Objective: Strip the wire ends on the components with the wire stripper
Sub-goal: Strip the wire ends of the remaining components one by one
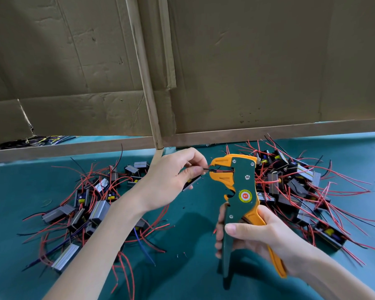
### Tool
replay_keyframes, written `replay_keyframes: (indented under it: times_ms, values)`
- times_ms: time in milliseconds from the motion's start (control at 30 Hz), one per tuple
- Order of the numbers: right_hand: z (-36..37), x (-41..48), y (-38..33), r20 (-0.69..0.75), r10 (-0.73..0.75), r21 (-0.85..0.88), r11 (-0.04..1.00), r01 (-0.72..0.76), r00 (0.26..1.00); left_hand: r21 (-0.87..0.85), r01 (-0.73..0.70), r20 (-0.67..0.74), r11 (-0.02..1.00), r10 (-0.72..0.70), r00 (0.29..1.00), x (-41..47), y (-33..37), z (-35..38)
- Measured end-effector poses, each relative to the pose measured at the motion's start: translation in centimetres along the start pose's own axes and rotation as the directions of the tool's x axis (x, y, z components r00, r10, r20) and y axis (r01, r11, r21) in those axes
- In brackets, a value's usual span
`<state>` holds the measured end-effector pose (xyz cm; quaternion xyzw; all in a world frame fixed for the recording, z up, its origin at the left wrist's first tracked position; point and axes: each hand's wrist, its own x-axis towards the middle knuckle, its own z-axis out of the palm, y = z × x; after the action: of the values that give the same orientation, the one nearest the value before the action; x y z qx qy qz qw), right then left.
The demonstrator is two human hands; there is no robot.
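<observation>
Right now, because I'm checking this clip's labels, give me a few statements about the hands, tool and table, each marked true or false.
1. The right hand grips the wire stripper by its handles. True.
2. The left hand lies flat on the table. False: it pinches wires leading into the stripper's mouth.
3. A left heap and a right heap of components flank the hands. True.
4. The table is red. False: it is teal; many of the wires are red.
5. Cardboard stands behind the table. True.
</observation>
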<state>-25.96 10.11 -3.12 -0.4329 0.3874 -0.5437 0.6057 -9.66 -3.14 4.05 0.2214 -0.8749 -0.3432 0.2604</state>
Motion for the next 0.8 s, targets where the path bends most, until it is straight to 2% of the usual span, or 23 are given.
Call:
replay_keyframes:
  times_ms: [233,800]
  values:
    - [0.04,0.06,0.09,-0.008,-0.008,0.006,1.000,0.008,1.000,-0.063,0.034,0.040,0.997,-0.032,0.999,0.07,-0.09,-0.11]
    - [0.13,-0.12,-0.09,-0.030,-0.020,-0.048,0.999,0.018,0.999,-0.017,0.022,0.036,1.000,-0.021,0.999,-0.23,0.68,-0.31]
